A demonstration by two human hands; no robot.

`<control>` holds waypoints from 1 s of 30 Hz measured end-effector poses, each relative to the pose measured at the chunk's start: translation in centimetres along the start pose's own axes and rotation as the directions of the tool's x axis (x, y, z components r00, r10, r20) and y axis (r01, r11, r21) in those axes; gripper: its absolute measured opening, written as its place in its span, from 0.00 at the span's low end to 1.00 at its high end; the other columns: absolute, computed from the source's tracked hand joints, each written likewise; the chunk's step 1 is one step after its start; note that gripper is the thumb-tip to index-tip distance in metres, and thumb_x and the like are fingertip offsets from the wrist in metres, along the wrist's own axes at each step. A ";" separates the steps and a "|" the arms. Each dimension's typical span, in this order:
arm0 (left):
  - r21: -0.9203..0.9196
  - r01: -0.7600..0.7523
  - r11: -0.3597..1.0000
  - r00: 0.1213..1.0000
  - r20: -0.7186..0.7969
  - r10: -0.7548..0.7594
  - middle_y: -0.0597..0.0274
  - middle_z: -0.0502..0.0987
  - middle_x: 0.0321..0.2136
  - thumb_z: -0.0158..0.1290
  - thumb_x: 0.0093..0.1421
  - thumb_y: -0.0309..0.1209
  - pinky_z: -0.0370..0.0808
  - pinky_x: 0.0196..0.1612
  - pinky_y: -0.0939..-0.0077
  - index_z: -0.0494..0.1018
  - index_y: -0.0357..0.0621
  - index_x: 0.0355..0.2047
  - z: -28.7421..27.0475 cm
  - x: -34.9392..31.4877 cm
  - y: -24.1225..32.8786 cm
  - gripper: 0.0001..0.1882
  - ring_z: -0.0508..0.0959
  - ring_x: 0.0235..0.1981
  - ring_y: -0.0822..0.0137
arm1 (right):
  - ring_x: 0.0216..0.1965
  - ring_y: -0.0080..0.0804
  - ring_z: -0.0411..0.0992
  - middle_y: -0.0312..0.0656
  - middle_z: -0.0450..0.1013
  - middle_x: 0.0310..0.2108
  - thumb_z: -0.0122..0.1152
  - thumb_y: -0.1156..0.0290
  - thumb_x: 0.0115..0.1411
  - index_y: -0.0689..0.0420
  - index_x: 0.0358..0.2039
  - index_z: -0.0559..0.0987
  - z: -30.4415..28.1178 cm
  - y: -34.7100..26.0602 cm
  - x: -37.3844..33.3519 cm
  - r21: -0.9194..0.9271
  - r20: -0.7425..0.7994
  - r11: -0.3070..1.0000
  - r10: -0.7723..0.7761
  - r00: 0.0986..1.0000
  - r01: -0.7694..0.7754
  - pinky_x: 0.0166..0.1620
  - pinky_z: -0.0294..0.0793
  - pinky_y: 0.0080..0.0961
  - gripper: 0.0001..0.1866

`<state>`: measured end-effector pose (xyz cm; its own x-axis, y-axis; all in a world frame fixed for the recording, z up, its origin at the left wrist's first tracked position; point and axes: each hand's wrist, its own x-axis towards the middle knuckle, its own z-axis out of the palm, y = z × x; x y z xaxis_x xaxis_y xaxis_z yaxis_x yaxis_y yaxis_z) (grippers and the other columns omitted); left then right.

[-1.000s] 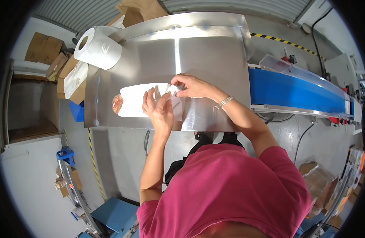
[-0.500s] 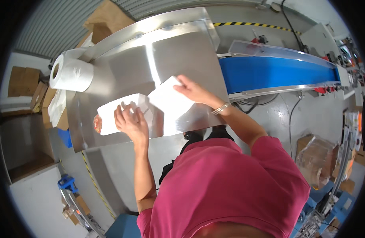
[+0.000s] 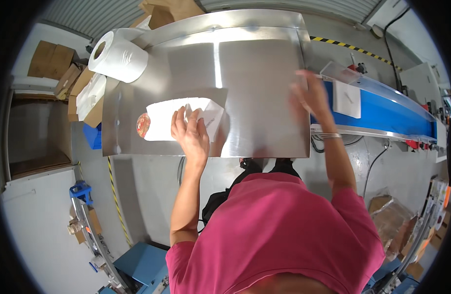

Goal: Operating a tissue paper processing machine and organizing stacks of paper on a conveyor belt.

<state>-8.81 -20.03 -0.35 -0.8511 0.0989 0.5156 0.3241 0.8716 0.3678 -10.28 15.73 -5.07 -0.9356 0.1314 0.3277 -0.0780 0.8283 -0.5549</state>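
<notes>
On the steel table (image 3: 264, 98) lies a row of white, flat, packet-like pieces (image 3: 162, 122), with a round red label (image 3: 143, 125) at its left end. My left hand (image 3: 192, 137) rests on the right part of this row, its fingers spread and bent over the top pieces. Past the table's right edge, one flat white packet (image 3: 347, 100) lies on the blue conveyor belt (image 3: 382, 108). My right hand (image 3: 313, 100) is in the air over the table's right edge, left of that packet. Its fingers are blurred but look apart, with nothing in them.
A large roll of white film (image 3: 118, 56) stands at the table's back left corner. Cardboard boxes (image 3: 51, 60) are stacked further left. A clear guard (image 3: 339, 73) runs along the conveyor's far side. Behind the table is a raised steel lip (image 3: 225, 20).
My right hand has moved right, and the white packet it held now lies on the conveyor. My left hand has stayed on the row of white pieces. The view has shifted.
</notes>
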 end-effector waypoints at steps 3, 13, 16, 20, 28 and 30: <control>-0.008 0.030 1.000 0.999 0.041 -0.029 0.50 0.65 0.54 0.56 0.50 0.21 0.55 0.58 0.51 0.77 0.46 0.41 -0.3 0.1 0.4 0.15 0.61 0.57 0.46 | 0.50 0.38 0.68 0.40 0.68 0.51 0.67 0.71 0.50 0.52 0.51 0.71 4.6 -8.6 1.3 0.471 0.438 0.877 -0.136 0.889 -0.098 0.49 0.72 0.32 0.26; 0.028 0.011 1.000 1.000 -0.007 -0.010 0.43 0.63 0.54 0.55 0.55 0.32 0.53 0.59 0.46 0.70 0.42 0.49 0.1 0.6 -0.5 0.20 0.58 0.58 0.41 | 0.43 0.25 0.67 0.37 0.69 0.41 0.61 0.63 0.58 0.60 0.46 0.69 8.1 -10.4 1.4 0.615 0.626 0.737 -0.242 0.741 -0.279 0.45 0.68 0.22 0.20; 0.035 0.030 0.999 1.000 0.003 -0.030 0.46 0.66 0.52 0.55 0.53 0.25 0.59 0.56 0.51 0.70 0.43 0.49 0.1 0.5 -1.9 0.21 0.63 0.55 0.45 | 0.34 0.18 0.65 0.33 0.67 0.33 0.58 0.63 0.62 0.61 0.41 0.70 7.2 -5.6 -1.2 0.707 0.342 0.624 0.112 0.933 -0.334 0.37 0.68 0.18 0.15; 0.034 0.005 0.999 1.000 -0.028 -0.004 0.48 0.68 0.50 0.54 0.52 0.20 0.61 0.55 0.53 0.73 0.43 0.46 0.0 0.3 -2.1 0.19 0.65 0.54 0.47 | 0.34 0.40 0.71 0.47 0.74 0.38 0.59 0.58 0.59 0.62 0.47 0.71 1.4 4.1 -2.1 0.174 0.104 0.813 0.546 0.831 -0.556 0.39 0.71 0.31 0.23; -0.041 0.037 0.998 0.999 0.000 -0.037 0.48 0.66 0.52 0.53 0.52 0.20 0.58 0.57 0.54 0.76 0.43 0.41 -0.2 0.8 -1.3 0.15 0.63 0.56 0.47 | 0.53 0.49 0.64 0.48 0.65 0.55 0.66 0.65 0.48 0.54 0.54 0.68 -4.0 5.2 -1.2 -0.509 -0.524 0.794 0.021 0.852 -0.332 0.50 0.66 0.45 0.31; -0.021 0.038 0.999 0.999 0.001 -0.038 0.49 0.66 0.52 0.54 0.52 0.20 0.57 0.58 0.54 0.76 0.43 0.41 -0.4 0.6 -1.4 0.15 0.62 0.57 0.48 | 0.51 0.47 0.66 0.48 0.68 0.51 0.65 0.68 0.50 0.54 0.51 0.69 0.1 1.6 0.1 -0.218 -0.278 0.966 0.074 0.958 -0.138 0.52 0.66 0.41 0.27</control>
<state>-9.64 -21.41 -0.26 -0.8633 0.0664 0.5004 0.3000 0.8646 0.4029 -10.49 17.00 -5.97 -0.8061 0.3386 0.4853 0.1288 0.9008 -0.4147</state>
